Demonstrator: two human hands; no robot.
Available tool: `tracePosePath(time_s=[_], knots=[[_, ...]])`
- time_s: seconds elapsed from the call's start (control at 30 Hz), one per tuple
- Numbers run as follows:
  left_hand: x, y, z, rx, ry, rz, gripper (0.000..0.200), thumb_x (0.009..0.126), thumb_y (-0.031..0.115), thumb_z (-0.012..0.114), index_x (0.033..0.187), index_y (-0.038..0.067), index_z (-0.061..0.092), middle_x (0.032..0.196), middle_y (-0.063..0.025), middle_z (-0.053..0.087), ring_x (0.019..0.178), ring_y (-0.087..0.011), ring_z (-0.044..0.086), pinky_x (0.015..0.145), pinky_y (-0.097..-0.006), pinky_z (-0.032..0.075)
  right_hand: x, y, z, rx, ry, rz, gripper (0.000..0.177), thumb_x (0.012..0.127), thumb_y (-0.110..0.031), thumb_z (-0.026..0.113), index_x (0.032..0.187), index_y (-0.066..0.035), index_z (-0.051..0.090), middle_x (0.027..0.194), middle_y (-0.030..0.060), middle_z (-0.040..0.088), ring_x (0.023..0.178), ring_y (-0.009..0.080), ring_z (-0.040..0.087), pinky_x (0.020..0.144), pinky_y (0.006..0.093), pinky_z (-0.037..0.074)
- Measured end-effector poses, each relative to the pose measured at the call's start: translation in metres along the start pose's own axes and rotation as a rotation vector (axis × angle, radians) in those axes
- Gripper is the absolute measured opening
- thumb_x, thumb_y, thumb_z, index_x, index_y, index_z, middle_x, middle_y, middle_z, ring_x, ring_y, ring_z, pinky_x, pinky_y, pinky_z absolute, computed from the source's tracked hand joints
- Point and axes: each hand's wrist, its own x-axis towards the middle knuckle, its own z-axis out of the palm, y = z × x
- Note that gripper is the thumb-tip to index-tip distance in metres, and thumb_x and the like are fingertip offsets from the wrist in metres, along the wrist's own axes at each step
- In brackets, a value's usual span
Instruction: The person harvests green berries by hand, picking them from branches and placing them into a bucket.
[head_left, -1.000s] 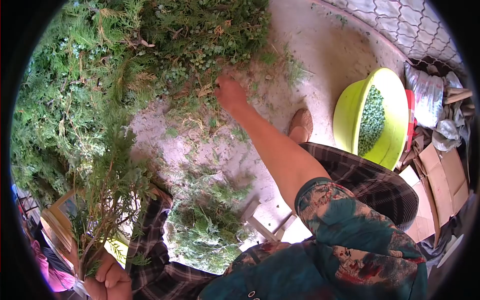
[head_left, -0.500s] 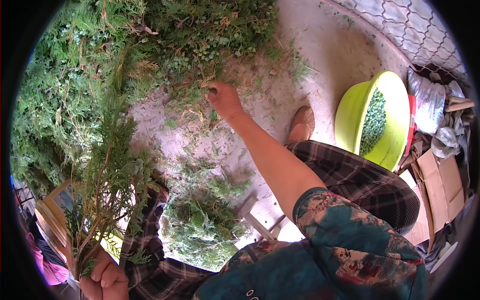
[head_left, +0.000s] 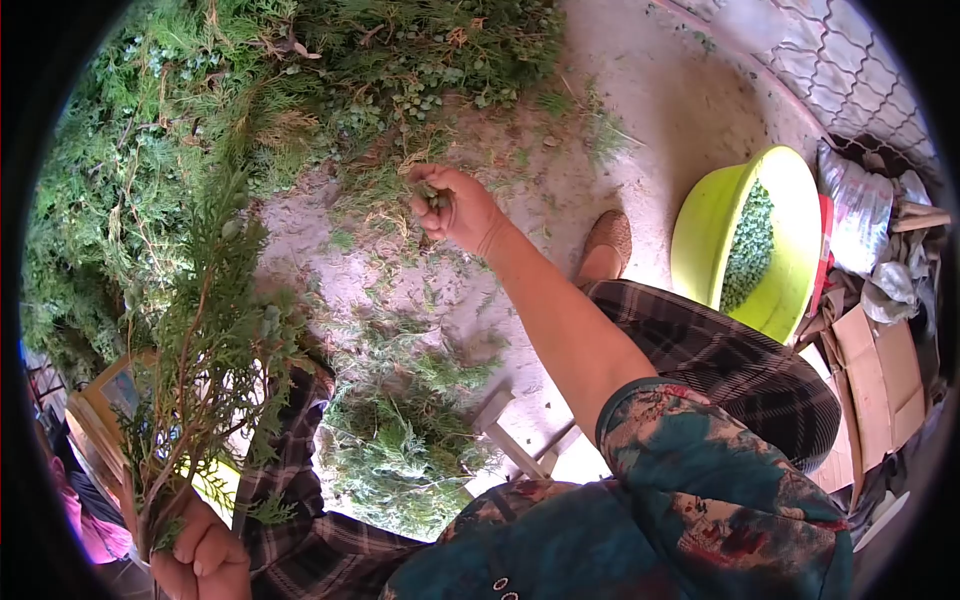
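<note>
At the lower left my left hand [head_left: 205, 555] is closed round the woody stems of a green conifer branch [head_left: 200, 350], which stands up in front of the heap. My right hand [head_left: 455, 208] is held out over the littered floor near the middle, its fingers curled round a few small green cones [head_left: 432, 197]. A yellow-green tub [head_left: 700, 235] stands tilted at the right, with many small green cones [head_left: 749, 250] inside it.
A large heap of conifer branches [head_left: 110, 200] fills the upper left. Cut sprigs [head_left: 400, 450] lie between my legs near a stool frame [head_left: 510, 440]. Cardboard [head_left: 880, 360] and plastic bags [head_left: 857, 215] lie at the far right, below a patterned wall section.
My right hand has turned and shifted slightly right, and the small green cones in its fingers show more clearly. The branch in my left hand has moved slightly left.
</note>
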Motion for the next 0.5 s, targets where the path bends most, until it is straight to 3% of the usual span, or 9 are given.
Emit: tracePosePath(time_s=[0.07, 0.17, 0.23, 0.27, 0.33, 0.37, 0.43, 0.47, 0.5], knots=[[-0.001, 0.0, 0.0, -0.006, -0.012, -0.005, 0.016, 0.091, 0.022, 0.048, 0.096, 0.006, 0.049, 0.073, 0.0014, 0.04, 0.054, -0.0091, 0.033, 0.043, -0.0227, 0.024, -0.006, 0.004, 0.014, 0.07, -0.024, -0.001, 0.014, 0.087, -0.021, 0.046, 0.09, -0.008, 0.049, 0.067, 0.0053, 0.049, 0.051, 0.0124, 0.042, 0.044, 0.0288, 0.032], [-0.005, -0.001, -0.004, -0.04, -0.008, 0.02, 0.013, 0.086, 0.011, 0.052, 0.098, 0.006, 0.05, 0.076, 0.0013, 0.042, 0.055, -0.0092, 0.034, 0.044, -0.0224, 0.024, -0.001, 0.01, 0.018, 0.117, 0.098, -0.028, 0.016, 0.088, -0.026, 0.051, 0.09, -0.01, 0.051, 0.067, 0.0033, 0.048, 0.051, 0.0122, 0.041, 0.044, 0.0299, 0.032], [-0.007, -0.001, -0.006, -0.071, -0.002, 0.053, 0.017, 0.083, 0.005, 0.054, 0.099, 0.006, 0.05, 0.077, 0.0012, 0.043, 0.055, -0.0092, 0.035, 0.044, -0.0223, 0.025, 0.015, 0.014, -0.002, -0.081, 0.334, -0.027, 0.02, 0.086, -0.029, 0.056, 0.093, -0.01, 0.052, 0.068, 0.0032, 0.052, 0.055, 0.0158, 0.047, 0.048, 0.0356, 0.039], [-0.008, -0.001, -0.007, -0.08, -0.018, 0.044, 0.022, 0.079, 0.0, 0.055, 0.1, 0.006, 0.05, 0.078, 0.0012, 0.044, 0.056, -0.0092, 0.035, 0.044, -0.0222, 0.025, 0.027, 0.017, -0.013, -0.085, 0.331, -0.032, 0.02, 0.086, -0.029, 0.056, 0.093, -0.01, 0.052, 0.068, 0.0032, 0.052, 0.055, 0.0158, 0.047, 0.048, 0.0356, 0.039], [-0.008, -0.002, -0.007, -0.09, -0.036, 0.035, 0.028, 0.076, -0.005, 0.056, 0.101, 0.006, 0.051, 0.079, 0.0011, 0.045, 0.057, -0.0091, 0.035, 0.045, -0.0221, 0.026, 0.047, 0.024, -0.027, -0.942, 0.549, -0.356, 0.024, 0.083, -0.028, 0.061, 0.094, -0.008, 0.053, 0.068, 0.0083, 0.058, 0.058, 0.0217, 0.054, 0.054, 0.0389, 0.043], [-0.008, -0.003, -0.007, -0.084, -0.046, 0.032, 0.028, 0.076, -0.005, 0.057, 0.1, 0.006, 0.05, 0.079, 0.0012, 0.044, 0.057, -0.009, 0.036, 0.045, -0.0221, 0.026, 0.048, 0.022, -0.017, -0.943, 0.548, -0.358, 0.024, 0.083, -0.028, 0.061, 0.094, -0.008, 0.053, 0.068, 0.0083, 0.058, 0.058, 0.0217, 0.054, 0.054, 0.0389, 0.043], [-0.008, -0.003, -0.006, -0.08, -0.054, 0.03, 0.028, 0.076, -0.005, 0.057, 0.1, 0.006, 0.05, 0.079, 0.0013, 0.044, 0.058, -0.009, 0.036, 0.046, -0.0221, 0.027, 0.043, 0.015, 0.011, -1.437, 0.765, -0.605, 0.021, 0.081, -0.021, 0.059, 0.091, -0.003, 0.055, 0.07, 0.0151, 0.06, 0.063, 0.03, 0.059, 0.058, 0.0397, 0.047], [-0.008, -0.003, -0.005, -0.079, -0.044, 0.029, 0.027, 0.076, -0.005, 0.058, 0.099, 0.006, 0.05, 0.079, 0.0012, 0.044, 0.058, -0.009, 0.036, 0.046, -0.0221, 0.027, 0.045, 0.014, 0.01, -1.437, 0.764, -0.604, 0.021, 0.081, -0.021, 0.059, 0.091, -0.003, 0.055, 0.07, 0.0151, 0.06, 0.063, 0.03, 0.059, 0.058, 0.0397, 0.047], [-0.008, -0.003, -0.005, -0.078, -0.033, 0.028, 0.027, 0.076, -0.005, 0.058, 0.098, 0.007, 0.049, 0.079, 0.0012, 0.044, 0.058, -0.009, 0.036, 0.046, -0.022, 0.027, 0.048, 0.011, 0.008, -1.603, 0.697, -0.43, 0.021, 0.08, -0.02, 0.06, 0.092, -0.003, 0.056, 0.07, 0.0174, 0.059, 0.064, 0.0284, 0.059, 0.058, 0.0378, 0.046]])
